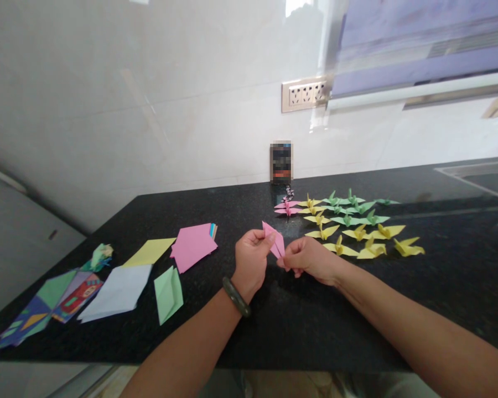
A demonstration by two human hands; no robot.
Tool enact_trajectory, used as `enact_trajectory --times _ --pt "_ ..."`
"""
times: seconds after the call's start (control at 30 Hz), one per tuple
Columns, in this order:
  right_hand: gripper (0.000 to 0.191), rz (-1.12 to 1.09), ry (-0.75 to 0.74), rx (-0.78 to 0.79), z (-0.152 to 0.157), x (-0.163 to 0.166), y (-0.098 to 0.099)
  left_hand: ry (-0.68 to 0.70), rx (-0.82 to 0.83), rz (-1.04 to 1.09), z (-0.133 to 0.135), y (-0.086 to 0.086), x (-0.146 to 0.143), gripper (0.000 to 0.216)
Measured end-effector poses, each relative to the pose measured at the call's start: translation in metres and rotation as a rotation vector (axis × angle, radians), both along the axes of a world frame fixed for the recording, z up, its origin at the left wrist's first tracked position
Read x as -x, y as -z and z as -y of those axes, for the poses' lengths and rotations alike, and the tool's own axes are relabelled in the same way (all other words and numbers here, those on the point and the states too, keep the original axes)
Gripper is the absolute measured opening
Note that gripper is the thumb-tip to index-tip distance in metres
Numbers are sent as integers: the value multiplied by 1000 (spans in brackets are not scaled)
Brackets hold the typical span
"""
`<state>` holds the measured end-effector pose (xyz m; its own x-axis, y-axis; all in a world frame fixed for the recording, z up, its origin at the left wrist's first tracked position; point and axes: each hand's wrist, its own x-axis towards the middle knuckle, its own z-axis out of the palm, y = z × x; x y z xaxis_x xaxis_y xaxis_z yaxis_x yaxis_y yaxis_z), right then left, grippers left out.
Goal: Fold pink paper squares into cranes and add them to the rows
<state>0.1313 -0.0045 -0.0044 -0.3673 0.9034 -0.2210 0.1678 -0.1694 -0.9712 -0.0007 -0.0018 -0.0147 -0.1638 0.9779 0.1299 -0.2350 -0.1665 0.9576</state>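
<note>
A piece of pink origami paper (277,244), folded into a narrow kite-like shape, is held up over the dark counter between both hands. My left hand (251,257), with a dark bangle at the wrist, pinches its upper left part between thumb and fingers. The lower tip is gripped by the fingertips of my right hand (311,258). Behind and to the right stand rows of folded paper cranes: a pink crane (288,208), several yellow cranes (371,249) and several green cranes (348,219).
Left of the hands lie a stack of pink paper (193,246), a folded green sheet (168,294), white sheets (118,292), a yellow sheet (150,252), patterned packets (45,307) and crumpled paper (102,256). A phone-like device (281,162) leans on the tiled wall beneath the sockets (306,94).
</note>
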Motion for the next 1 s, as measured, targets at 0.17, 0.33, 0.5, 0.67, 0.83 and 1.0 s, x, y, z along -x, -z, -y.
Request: enact_trajectory --times 0.17,0.33,0.5,0.67,0.83,1.0 --pt "34 28 -48 -32 2 -1 0 -11 -2 -21 0 2 0 12" --pt "34 113 -43 -60 -1 -2 1 20 -1 5 -2 2 2 14" --pt "25 96 103 -350 -5 -5 1 126 -14 2 -1 -2 4 13" --pt "17 -19 145 -527 -7 -4 4 243 -93 -49 3 -7 4 11" --pt "14 -19 226 -592 -7 -4 9 195 -72 58 4 -8 2 37" --pt "15 0 210 -618 -7 -5 5 222 -2 19 3 -6 3 24"
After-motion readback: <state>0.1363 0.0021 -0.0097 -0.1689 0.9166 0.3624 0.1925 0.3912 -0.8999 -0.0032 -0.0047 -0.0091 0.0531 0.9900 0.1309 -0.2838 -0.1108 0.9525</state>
